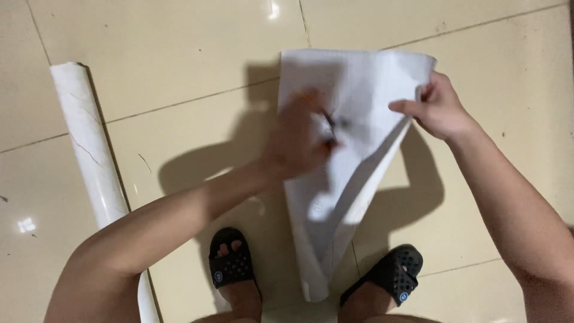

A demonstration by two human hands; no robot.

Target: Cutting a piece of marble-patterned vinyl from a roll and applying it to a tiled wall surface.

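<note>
The right hand pinches the top corner of a white sheet; the blurred left hand grips a dark tool, perhaps scissors, over it.

Left arm: extended forward from the lower left, elbow bent. Left hand is motion-blurred, fingers curled, positioned over the white sheet. Right arm: extended from the lower right edge, forearm angled up. Right hand pinches the sheet's upper right corner between thumb and fingers.
</note>
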